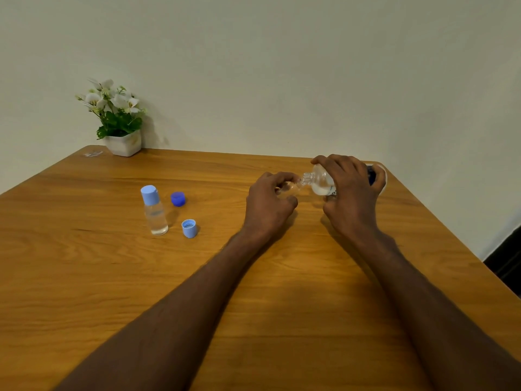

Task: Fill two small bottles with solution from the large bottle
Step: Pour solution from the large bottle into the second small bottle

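Observation:
My right hand [349, 193] grips the large clear bottle [321, 182], tipped on its side with its open neck pointing left. My left hand [267, 204] is curled round a small clear bottle [291, 189], mostly hidden by the fingers, with its mouth at the large bottle's neck. A second small bottle [155, 213] with a light blue cap stands upright at the left and holds clear liquid. A dark blue cap [178, 198] and a light blue cap [189, 228] lie loose on the table beside it.
The wooden table [253, 292] ends at a wall behind. A white pot of flowers [121, 128] stands at the back left corner, with a small clear scrap [93, 153] beside it. The table's right edge drops off near a dark area [504, 266].

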The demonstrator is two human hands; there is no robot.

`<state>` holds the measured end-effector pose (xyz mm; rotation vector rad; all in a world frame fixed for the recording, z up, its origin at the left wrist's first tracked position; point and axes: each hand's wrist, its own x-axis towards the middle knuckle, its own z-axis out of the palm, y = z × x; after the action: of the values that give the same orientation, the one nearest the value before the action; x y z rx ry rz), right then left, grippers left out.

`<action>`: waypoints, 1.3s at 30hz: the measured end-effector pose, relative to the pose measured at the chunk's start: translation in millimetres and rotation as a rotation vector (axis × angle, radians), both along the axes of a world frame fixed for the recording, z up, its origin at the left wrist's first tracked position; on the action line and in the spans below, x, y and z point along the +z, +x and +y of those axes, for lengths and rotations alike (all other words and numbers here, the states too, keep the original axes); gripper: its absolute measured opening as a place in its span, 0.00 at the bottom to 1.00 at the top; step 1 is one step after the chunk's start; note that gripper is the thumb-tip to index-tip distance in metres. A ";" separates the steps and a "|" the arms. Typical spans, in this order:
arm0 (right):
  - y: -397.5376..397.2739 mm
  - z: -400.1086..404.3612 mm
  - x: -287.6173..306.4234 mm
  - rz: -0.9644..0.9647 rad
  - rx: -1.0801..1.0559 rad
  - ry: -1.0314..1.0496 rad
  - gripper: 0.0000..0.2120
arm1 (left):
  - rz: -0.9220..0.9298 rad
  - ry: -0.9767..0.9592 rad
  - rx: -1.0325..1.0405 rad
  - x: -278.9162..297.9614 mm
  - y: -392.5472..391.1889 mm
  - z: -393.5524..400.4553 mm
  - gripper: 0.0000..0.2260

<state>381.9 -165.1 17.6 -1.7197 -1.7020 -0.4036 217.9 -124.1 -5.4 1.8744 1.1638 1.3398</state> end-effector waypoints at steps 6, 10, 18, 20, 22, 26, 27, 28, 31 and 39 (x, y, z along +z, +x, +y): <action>-0.2 -0.1 0.4 0.001 -0.004 0.002 0.41 | 0.003 -0.004 0.000 -0.3 0.2 -0.1 0.21; -0.4 -0.4 0.4 -0.002 -0.006 0.004 0.41 | 0.001 0.001 0.002 -0.5 0.4 0.0 0.21; 0.1 0.4 0.6 0.006 -0.003 -0.004 0.41 | -0.009 -0.004 0.000 0.2 0.9 0.0 0.21; 0.4 1.0 -0.2 0.002 -0.007 -0.007 0.41 | -0.008 -0.007 0.003 0.3 0.9 -0.2 0.21; 1.3 1.6 -0.9 0.001 -0.006 0.004 0.41 | -0.005 -0.007 0.003 0.3 0.6 -0.6 0.21; 1.8 1.4 -0.9 0.003 -0.001 0.002 0.41 | -0.008 -0.016 0.007 0.5 1.2 -0.5 0.21; 1.7 1.4 -1.0 0.000 -0.001 0.001 0.41 | -0.009 -0.021 0.008 0.6 1.4 -0.7 0.21; 1.5 1.2 -0.8 -0.001 -0.001 -0.003 0.41 | -0.009 -0.022 0.007 0.7 1.3 -0.7 0.21; 1.3 1.2 -0.6 0.005 -0.001 -0.009 0.41 | -0.010 -0.020 -0.005 0.6 0.7 -0.8 0.21; 0.8 0.3 -0.1 0.002 0.000 -0.003 0.41 | 0.000 -0.006 0.001 0.3 0.4 0.2 0.20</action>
<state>382.8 -164.8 17.4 -1.7217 -1.7021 -0.4002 218.3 -123.9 -5.2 1.8705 1.1677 1.3355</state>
